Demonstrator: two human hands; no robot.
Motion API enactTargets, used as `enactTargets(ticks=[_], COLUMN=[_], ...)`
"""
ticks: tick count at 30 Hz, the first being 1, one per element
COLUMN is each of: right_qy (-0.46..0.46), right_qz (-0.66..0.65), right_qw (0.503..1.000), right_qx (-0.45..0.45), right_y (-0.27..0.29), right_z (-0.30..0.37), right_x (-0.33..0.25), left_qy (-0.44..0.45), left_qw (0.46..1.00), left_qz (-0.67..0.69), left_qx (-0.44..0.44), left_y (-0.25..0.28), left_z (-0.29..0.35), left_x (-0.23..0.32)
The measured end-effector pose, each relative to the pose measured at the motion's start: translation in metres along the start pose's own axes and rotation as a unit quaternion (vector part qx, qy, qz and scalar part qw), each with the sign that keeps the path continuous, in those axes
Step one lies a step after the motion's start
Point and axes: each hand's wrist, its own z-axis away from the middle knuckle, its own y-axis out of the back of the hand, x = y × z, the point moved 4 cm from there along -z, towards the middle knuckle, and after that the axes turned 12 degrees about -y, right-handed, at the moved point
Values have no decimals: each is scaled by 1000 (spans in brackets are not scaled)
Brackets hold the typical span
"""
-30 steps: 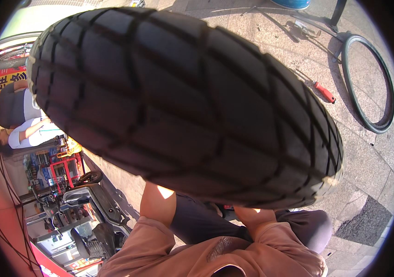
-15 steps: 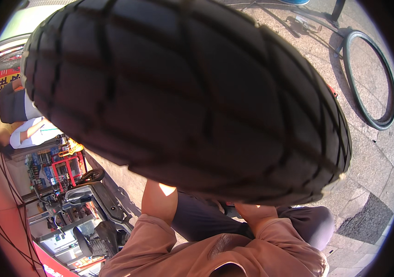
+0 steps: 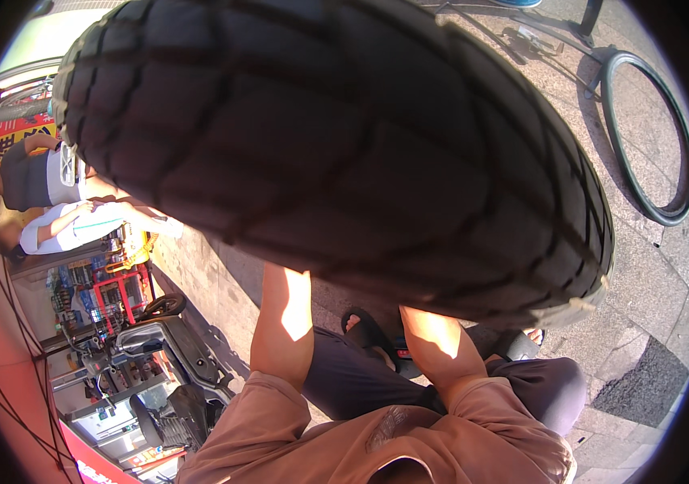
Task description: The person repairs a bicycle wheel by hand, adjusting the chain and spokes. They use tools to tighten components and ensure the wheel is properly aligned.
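A big black tyre [image 3: 344, 161] with a grooved tread fills the upper middle of the view, very near the camera and slightly blurred. Both my forearms reach up behind its lower edge. The tyre hides my left hand and my right hand completely, so their hold on it does not show. My left forearm [image 3: 284, 323] meets the edge left of centre, my right forearm [image 3: 440, 343] right of centre. Below the tyre, my feet in dark sandals [image 3: 370, 339] rest on the paving.
A thin dark tyre [image 3: 611, 137] lies on the paving at the right, near a metal stand [image 3: 590, 24]. At the left, two people [image 3: 38, 181] are by a shopfront, with a red rack [image 3: 119, 298] and a parked scooter [image 3: 171, 355] below them. A dark patch [image 3: 643, 383] marks the paving.
The tyre's lower edge has moved up, baring more of both forearms and my sandals. Its tread blocks sit differently. The two people at the left show more fully.
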Motion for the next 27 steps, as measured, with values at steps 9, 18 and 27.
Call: enactTargets(ticks=[9,18,27], right_qy=[0,28,-80], right_qz=[-17,-21,-106], right_qw=[999,995,990], right_qx=[41,95,55], right_y=[-5,-12,-13], right_z=[-12,-9,-11], right_x=[11,11,18], left_qy=[-22,-27,-9], left_qw=[999,997,1000], left_qz=[-32,-25,-11], left_qx=[-36,-73,3], left_y=[0,-35,-31], left_z=[2,0,4], left_x=[-7,2,-3])
